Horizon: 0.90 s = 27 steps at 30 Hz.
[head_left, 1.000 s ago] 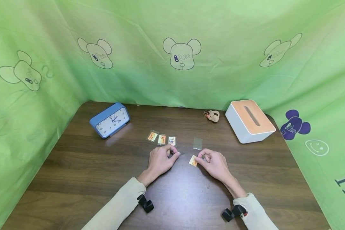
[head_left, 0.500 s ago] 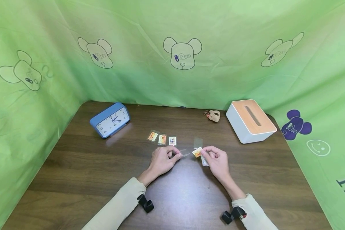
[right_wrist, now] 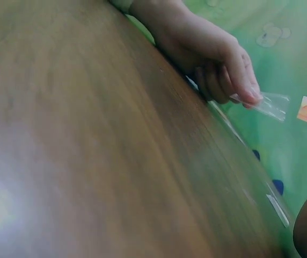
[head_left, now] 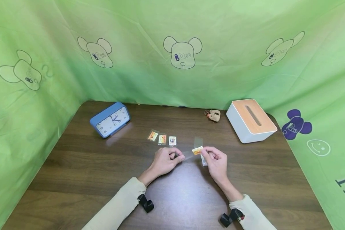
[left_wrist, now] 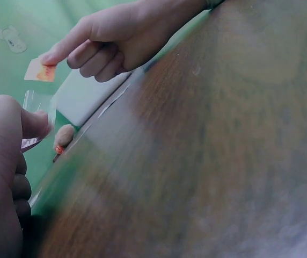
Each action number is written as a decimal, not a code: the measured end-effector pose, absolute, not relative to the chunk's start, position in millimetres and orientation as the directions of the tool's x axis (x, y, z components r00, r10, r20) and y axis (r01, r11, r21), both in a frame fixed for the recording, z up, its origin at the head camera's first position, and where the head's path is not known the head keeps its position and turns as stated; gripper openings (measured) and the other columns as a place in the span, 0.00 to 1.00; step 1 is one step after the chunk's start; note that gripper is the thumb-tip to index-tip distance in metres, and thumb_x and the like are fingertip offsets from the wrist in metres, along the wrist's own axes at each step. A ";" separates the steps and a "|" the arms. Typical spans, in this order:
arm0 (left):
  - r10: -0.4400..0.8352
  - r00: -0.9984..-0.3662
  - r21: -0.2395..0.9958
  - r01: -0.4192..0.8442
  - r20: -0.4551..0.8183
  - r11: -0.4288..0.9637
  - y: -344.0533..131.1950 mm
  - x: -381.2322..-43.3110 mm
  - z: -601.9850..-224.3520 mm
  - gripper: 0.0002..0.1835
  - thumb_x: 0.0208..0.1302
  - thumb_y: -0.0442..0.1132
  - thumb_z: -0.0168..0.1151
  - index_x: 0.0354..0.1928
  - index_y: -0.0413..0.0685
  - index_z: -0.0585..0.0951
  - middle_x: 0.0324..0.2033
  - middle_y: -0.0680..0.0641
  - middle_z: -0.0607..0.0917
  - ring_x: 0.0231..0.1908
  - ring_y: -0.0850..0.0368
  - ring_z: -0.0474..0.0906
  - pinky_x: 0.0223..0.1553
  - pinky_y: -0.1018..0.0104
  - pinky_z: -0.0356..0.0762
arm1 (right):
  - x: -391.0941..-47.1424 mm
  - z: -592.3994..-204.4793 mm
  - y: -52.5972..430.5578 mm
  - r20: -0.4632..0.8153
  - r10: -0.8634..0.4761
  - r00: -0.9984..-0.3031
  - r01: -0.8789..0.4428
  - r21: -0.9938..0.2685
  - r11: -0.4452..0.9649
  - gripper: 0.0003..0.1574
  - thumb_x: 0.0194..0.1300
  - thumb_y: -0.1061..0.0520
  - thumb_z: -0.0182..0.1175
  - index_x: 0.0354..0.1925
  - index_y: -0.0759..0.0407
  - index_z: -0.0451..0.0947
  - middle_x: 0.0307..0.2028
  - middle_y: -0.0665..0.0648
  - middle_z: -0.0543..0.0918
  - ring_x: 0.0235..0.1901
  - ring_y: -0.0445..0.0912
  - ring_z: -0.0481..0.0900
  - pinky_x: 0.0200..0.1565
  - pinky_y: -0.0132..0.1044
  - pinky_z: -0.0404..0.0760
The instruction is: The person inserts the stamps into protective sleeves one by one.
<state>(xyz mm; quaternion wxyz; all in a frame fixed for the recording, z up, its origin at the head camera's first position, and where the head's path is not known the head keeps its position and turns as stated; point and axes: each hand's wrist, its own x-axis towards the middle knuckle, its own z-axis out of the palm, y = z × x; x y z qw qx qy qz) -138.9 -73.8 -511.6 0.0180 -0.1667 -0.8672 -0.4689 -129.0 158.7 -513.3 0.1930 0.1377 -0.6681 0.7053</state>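
Observation:
My left hand (head_left: 166,160) pinches a clear plastic sleeve (right_wrist: 276,105) between thumb and forefinger, its open end toward the right. Opposite it, my right hand (head_left: 217,162) pinches a small stamp (head_left: 196,150) with an orange picture and pale border. In the right wrist view a narrow gap separates stamp and sleeve; both are held above the table. A pale, printed stamp-sized piece (head_left: 204,160) lies on the table by the right hand, partly covered by it. Beyond the left hand lie three sleeved stamps (head_left: 162,139) in a row. Another clear sleeve (head_left: 198,142) lies flat behind the held stamp.
A blue alarm clock (head_left: 110,120) stands at the back left of the wooden table (head_left: 83,172). At the back right are a white tissue box (head_left: 241,127) with a wood-coloured lid and a small beige pouch (head_left: 214,115). Green printed cloth (head_left: 138,80) encloses the back and sides.
The right hand has lifted the orange stamp and turned it level toward the left hand, uncovering the pale piece below. The left hand has shifted slightly right with the sleeve.

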 end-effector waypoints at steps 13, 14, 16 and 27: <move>0.323 -0.917 0.839 0.359 0.235 0.409 -74.5 -138.7 -513.4 0.04 0.70 0.43 0.77 0.36 0.54 0.92 0.15 0.65 0.59 0.19 0.71 0.54 0.26 0.70 0.59 | -124.4 -514.4 144.6 0.489 0.127 -0.863 -0.497 -0.867 -0.037 0.07 0.63 0.84 0.63 0.38 0.82 0.85 0.12 0.48 0.63 0.12 0.44 0.51 0.14 0.38 0.48; 0.326 -0.918 0.838 0.353 0.225 0.415 -74.4 -138.3 -511.9 0.04 0.70 0.43 0.77 0.36 0.54 0.92 0.15 0.65 0.59 0.19 0.71 0.54 0.26 0.70 0.59 | -124.4 -514.2 144.5 0.486 0.131 -0.864 -0.494 -0.868 -0.038 0.08 0.63 0.84 0.63 0.38 0.80 0.86 0.12 0.48 0.63 0.12 0.44 0.52 0.13 0.37 0.48; 0.327 -0.921 0.839 0.343 0.212 0.422 -74.2 -138.0 -510.2 0.05 0.71 0.43 0.77 0.36 0.54 0.92 0.14 0.65 0.59 0.19 0.71 0.54 0.27 0.70 0.59 | -124.2 -514.3 144.7 0.480 0.136 -0.867 -0.490 -0.871 -0.045 0.11 0.63 0.84 0.64 0.38 0.77 0.88 0.11 0.47 0.64 0.11 0.43 0.52 0.13 0.38 0.49; 0.314 -0.909 0.835 0.387 0.275 0.390 -73.7 -142.3 -523.9 0.05 0.70 0.44 0.77 0.35 0.56 0.92 0.15 0.67 0.58 0.19 0.73 0.54 0.27 0.71 0.62 | -123.5 -515.0 145.7 0.438 0.129 -0.890 -0.444 -0.895 -0.028 0.08 0.63 0.83 0.65 0.39 0.81 0.87 0.13 0.43 0.66 0.13 0.34 0.56 0.14 0.40 0.49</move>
